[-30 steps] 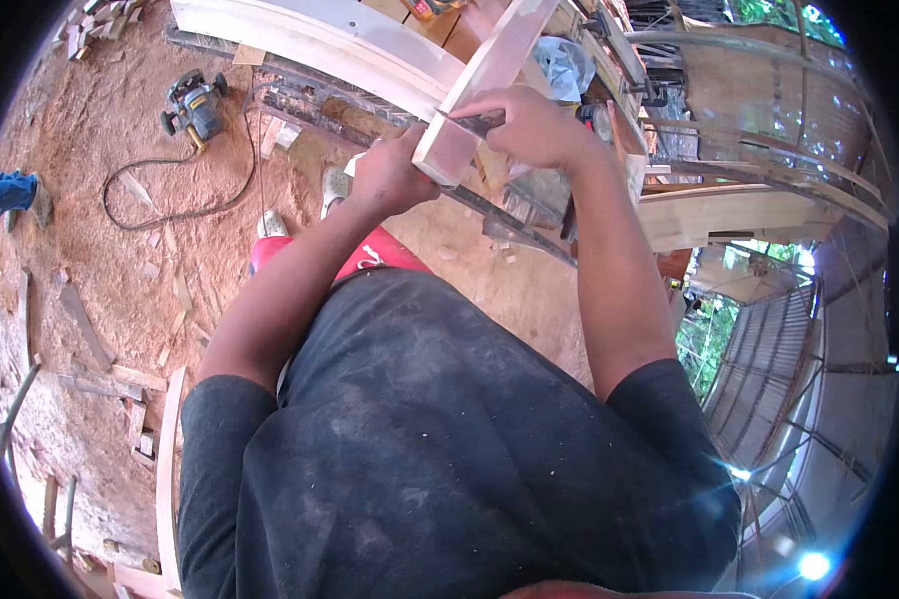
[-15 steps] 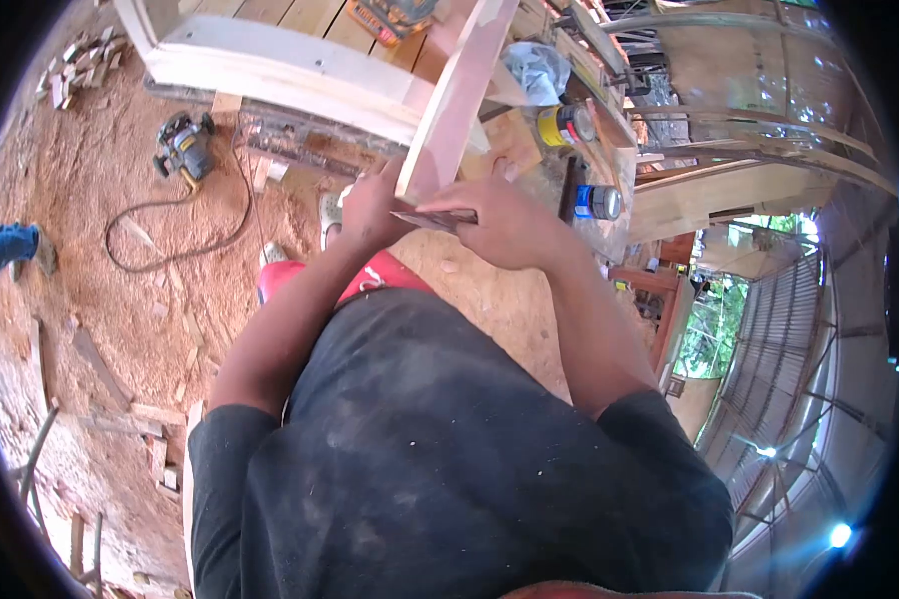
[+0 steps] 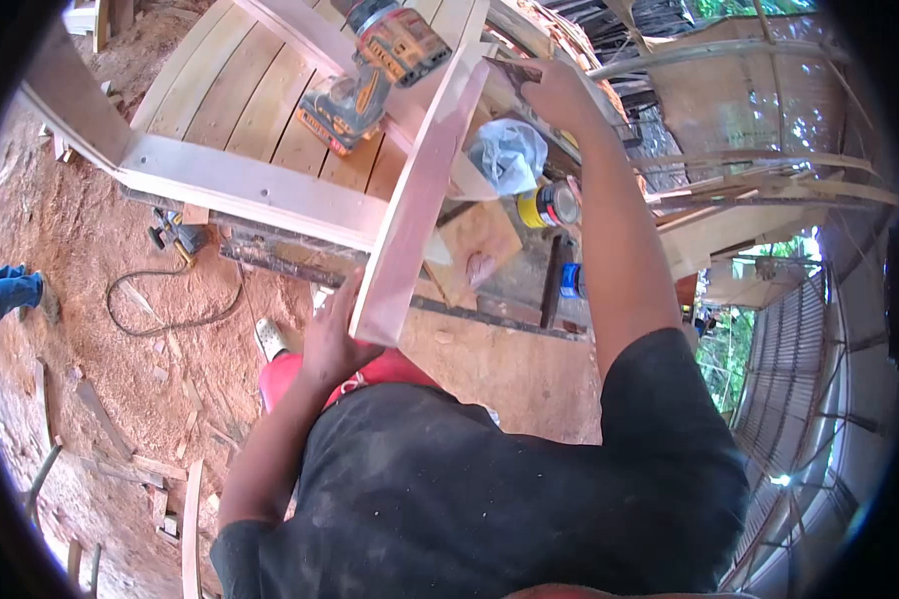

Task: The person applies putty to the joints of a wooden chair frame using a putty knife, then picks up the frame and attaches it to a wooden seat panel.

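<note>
A long pale wooden board [image 3: 425,190] with a pinkish face runs from near my waist up and away, at the edge of a wooden frame [image 3: 260,190]. My left hand [image 3: 332,334] is closed around the board's near lower end. At the far end my right hand [image 3: 561,97] grips a thin, dark, flat piece [image 3: 514,70], whose pointed edge is close to the board; whether it touches cannot be made out. The right arm is stretched out. An orange and black cordless drill [image 3: 400,45] lies on the slats left of the board.
Right of the board are a clear plastic bag [image 3: 507,157], a yellow-labelled can [image 3: 547,206] and a blue can [image 3: 571,281]. A corded power tool [image 3: 178,238] sits on the sawdust-covered floor among wood scraps. Another person's leg in jeans [image 3: 5,290] is at far left.
My right hand has moved from the board's near end to its far end with the dark piece. My left hand has shifted lower and left. The view now shows more of the slats and drill.
</note>
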Demonstrator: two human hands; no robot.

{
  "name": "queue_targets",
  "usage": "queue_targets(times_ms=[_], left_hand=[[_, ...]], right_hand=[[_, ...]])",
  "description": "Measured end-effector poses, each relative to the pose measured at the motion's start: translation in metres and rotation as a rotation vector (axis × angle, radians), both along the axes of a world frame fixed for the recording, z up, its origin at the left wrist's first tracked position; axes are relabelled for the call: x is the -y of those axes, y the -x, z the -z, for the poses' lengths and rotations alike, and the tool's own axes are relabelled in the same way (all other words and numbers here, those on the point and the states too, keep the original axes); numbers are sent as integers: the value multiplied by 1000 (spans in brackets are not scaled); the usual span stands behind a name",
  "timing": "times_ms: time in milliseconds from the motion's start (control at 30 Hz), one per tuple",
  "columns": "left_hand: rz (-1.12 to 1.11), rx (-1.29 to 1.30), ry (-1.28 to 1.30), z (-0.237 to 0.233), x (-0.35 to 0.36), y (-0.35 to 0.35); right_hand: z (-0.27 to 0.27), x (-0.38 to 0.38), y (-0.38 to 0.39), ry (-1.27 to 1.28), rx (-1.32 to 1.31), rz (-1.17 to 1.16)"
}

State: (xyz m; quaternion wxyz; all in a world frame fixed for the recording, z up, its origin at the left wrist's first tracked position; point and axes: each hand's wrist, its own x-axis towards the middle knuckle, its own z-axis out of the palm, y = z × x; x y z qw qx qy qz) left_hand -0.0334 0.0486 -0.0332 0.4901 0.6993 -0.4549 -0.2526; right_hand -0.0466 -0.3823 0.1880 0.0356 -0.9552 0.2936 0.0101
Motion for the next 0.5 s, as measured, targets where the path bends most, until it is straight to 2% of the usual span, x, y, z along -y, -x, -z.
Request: queue_targets(times_ms=[67,233,500], left_hand=[[28,25,-60,-6,3,-2],[-49,-54,-82,-12,7,4],[-65,-51,-103,-15,11,4]], right_hand=[[8,34,-25,10,-88,44],[38,92,-56,-18,-90,-23],[70,151,-50,-96,-37,-177]])
